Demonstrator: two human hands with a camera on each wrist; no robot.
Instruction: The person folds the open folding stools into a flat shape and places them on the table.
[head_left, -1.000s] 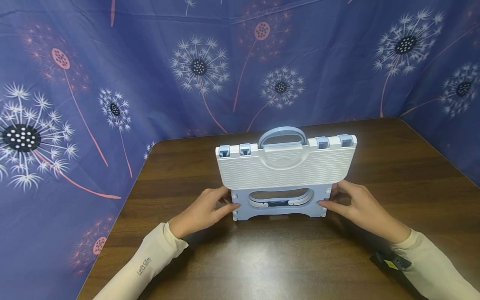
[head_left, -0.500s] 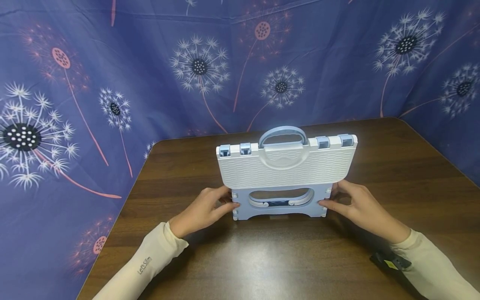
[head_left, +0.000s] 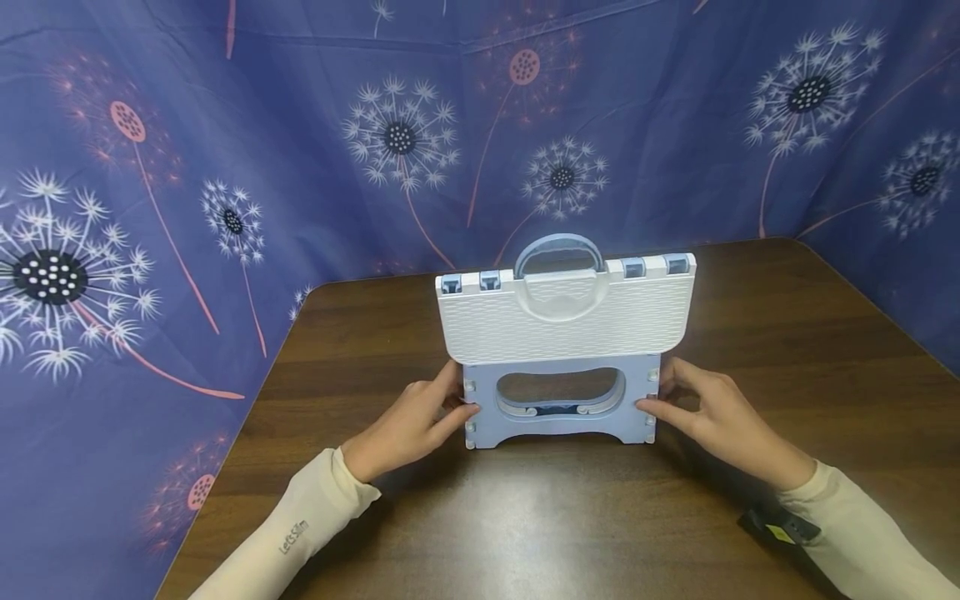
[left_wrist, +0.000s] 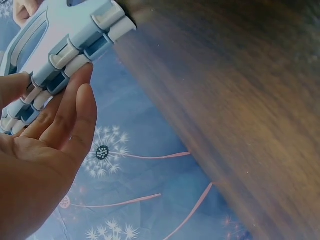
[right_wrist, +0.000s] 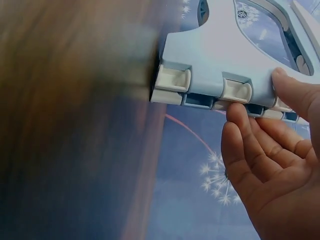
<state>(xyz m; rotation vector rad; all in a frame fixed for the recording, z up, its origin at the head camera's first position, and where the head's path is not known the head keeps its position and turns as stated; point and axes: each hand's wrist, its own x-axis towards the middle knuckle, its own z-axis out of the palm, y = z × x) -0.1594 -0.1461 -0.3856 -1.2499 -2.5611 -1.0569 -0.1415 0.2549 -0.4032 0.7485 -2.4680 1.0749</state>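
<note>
A folding step stool stands folded partway on the table, its white textured top (head_left: 637, 321) slanting above a light blue leg panel (head_left: 487, 427). A blue carry handle (head_left: 558, 242) arches over the top edge. My left hand (head_left: 412, 421) grips the left side of the leg panel, thumb on the front face and fingers behind the hinged edge. On the opposite side my right hand (head_left: 723, 417) holds the panel in the same way. Both wrist views show the white and blue hinge knuckles (right_wrist: 237, 90) along the gripped edges, with fingertips against them.
The brown wood-grain table (head_left: 525, 517) reaches under the stool and to both sides. A blue dandelion-print cloth (head_left: 300, 150) hangs behind and at the left and right. A dark strap with a yellow mark (head_left: 780, 529) sits at the right sleeve.
The stool's white top and handle have risen a little in the head view, and its right end has shifted left. Both hands keep their grip on the sides.
</note>
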